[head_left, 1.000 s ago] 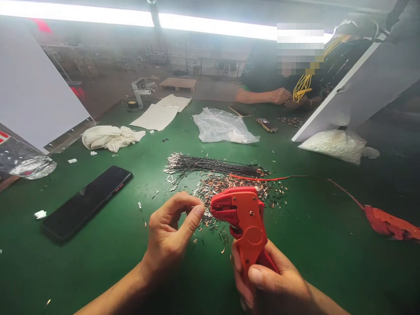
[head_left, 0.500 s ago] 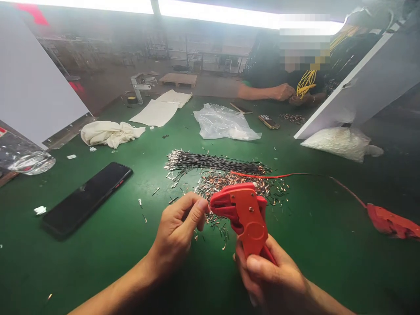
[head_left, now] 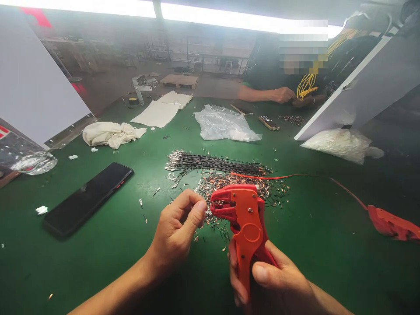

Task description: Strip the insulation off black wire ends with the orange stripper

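My right hand point(head_left: 272, 275) is wrapped round the handles of a red and orange wire stripper point(head_left: 251, 218). Its jaws point left and a gap shows between them. At the jaw tips my left hand point(head_left: 179, 227) is closed in a pinch; whatever lies between thumb and finger is too small to make out. Behind the tool spreads a heap of wire scraps point(head_left: 215, 186) with copper ends and metal terminals. Just beyond the heap lies a bundle of black wires point(head_left: 213, 162), silvery terminals at its left end.
A phone point(head_left: 90, 197) lies at left, a white cloth point(head_left: 111, 133) behind it. Farther back are paper sheets point(head_left: 157, 113) and a plastic bag point(head_left: 225, 124). A red strap point(head_left: 282, 177) runs to a red tool point(head_left: 392, 222) at right. Across the table, a person handles yellow wires point(head_left: 306, 87).
My right hand has loosened its squeeze: the stripper's handles have spread and its jaws have parted. The left hand keeps its pinch almost in place.
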Action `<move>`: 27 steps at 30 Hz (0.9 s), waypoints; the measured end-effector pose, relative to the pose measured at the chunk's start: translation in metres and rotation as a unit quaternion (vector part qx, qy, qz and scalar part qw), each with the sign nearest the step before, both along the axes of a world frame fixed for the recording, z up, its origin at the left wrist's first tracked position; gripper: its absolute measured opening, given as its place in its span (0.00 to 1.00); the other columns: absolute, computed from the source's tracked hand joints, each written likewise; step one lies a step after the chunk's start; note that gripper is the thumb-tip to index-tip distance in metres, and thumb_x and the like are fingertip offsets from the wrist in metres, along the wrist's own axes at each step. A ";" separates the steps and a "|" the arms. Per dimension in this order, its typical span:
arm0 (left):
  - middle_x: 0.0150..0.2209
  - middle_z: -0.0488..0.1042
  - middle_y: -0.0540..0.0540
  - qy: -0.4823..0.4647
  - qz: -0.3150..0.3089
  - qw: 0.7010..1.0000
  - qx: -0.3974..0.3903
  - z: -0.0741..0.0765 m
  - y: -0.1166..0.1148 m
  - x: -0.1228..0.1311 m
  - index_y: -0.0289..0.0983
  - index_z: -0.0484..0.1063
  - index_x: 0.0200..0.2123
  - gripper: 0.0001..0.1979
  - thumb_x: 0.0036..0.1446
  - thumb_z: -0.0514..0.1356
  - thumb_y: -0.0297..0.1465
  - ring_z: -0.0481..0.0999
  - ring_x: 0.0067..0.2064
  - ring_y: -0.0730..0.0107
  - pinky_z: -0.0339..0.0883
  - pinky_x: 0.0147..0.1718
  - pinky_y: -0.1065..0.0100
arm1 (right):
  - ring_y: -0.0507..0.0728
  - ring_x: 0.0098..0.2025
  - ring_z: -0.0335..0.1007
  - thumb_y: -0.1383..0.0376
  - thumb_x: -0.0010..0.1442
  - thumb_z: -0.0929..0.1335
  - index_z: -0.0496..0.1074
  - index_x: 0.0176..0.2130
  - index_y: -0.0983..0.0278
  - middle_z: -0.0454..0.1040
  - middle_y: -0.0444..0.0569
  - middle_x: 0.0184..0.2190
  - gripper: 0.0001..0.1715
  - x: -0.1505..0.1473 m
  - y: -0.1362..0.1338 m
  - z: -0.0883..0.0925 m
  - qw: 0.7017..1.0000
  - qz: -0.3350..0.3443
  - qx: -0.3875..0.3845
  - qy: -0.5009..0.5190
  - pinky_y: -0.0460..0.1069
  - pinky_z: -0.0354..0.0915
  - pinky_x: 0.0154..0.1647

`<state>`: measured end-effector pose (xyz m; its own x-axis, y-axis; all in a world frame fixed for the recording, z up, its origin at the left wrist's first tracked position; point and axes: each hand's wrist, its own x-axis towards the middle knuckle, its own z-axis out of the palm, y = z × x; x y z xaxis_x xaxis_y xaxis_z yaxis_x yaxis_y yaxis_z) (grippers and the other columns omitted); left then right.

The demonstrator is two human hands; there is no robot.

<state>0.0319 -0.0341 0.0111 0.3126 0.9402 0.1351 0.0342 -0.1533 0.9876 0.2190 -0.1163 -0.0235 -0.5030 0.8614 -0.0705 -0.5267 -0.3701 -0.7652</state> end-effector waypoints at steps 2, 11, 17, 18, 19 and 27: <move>0.23 0.60 0.53 -0.005 -0.012 1.000 -0.007 0.002 -0.001 0.000 0.37 0.65 0.27 0.16 0.63 0.55 0.41 0.59 0.25 0.76 0.55 0.23 0.72 | 0.49 0.23 0.63 0.52 0.59 0.69 0.66 0.40 0.68 0.69 0.45 0.22 0.22 0.000 0.001 0.001 1.000 0.001 0.003 -0.006 0.44 0.62 0.26; 0.22 0.60 0.53 -0.025 -0.058 0.998 -0.024 0.004 -0.001 -0.005 0.37 0.66 0.27 0.17 0.63 0.56 0.42 0.57 0.24 0.77 0.53 0.23 0.72 | 0.47 0.19 0.56 0.52 0.57 0.71 0.65 0.35 0.66 0.62 0.40 0.19 0.20 0.000 -0.002 0.001 1.000 0.004 -0.012 -0.002 0.41 0.58 0.20; 0.23 0.61 0.53 -0.017 -0.042 0.999 -0.007 0.003 0.000 -0.003 0.37 0.67 0.28 0.16 0.63 0.56 0.41 0.58 0.25 0.77 0.53 0.24 0.72 | 0.46 0.17 0.53 0.49 0.54 0.72 0.64 0.30 0.64 0.61 0.39 0.17 0.23 0.002 -0.004 0.005 0.997 -0.014 -0.055 -0.047 0.42 0.53 0.17; 0.23 0.61 0.53 -0.016 -0.041 0.999 -0.005 0.003 0.000 -0.003 0.37 0.67 0.28 0.16 0.63 0.56 0.41 0.58 0.25 0.77 0.53 0.24 0.72 | 0.46 0.17 0.54 0.49 0.54 0.72 0.65 0.30 0.64 0.62 0.39 0.17 0.23 0.002 -0.004 0.006 0.997 -0.013 -0.051 -0.058 0.42 0.53 0.17; 0.23 0.61 0.53 -0.015 -0.042 0.999 -0.004 0.003 0.000 -0.002 0.37 0.67 0.28 0.16 0.63 0.56 0.41 0.58 0.25 0.77 0.53 0.24 0.72 | 0.47 0.17 0.55 0.48 0.54 0.72 0.65 0.29 0.64 0.62 0.40 0.16 0.24 0.003 -0.004 0.007 0.996 -0.013 -0.046 -0.071 0.42 0.53 0.17; 0.22 0.60 0.53 -0.004 -0.050 0.999 -0.010 0.005 0.001 -0.002 0.36 0.68 0.28 0.16 0.63 0.56 0.41 0.58 0.24 0.77 0.53 0.23 0.72 | 0.45 0.16 0.54 0.49 0.55 0.72 0.61 0.34 0.63 0.62 0.37 0.17 0.24 0.005 -0.009 0.008 0.989 -0.044 -0.112 -0.088 0.41 0.52 0.17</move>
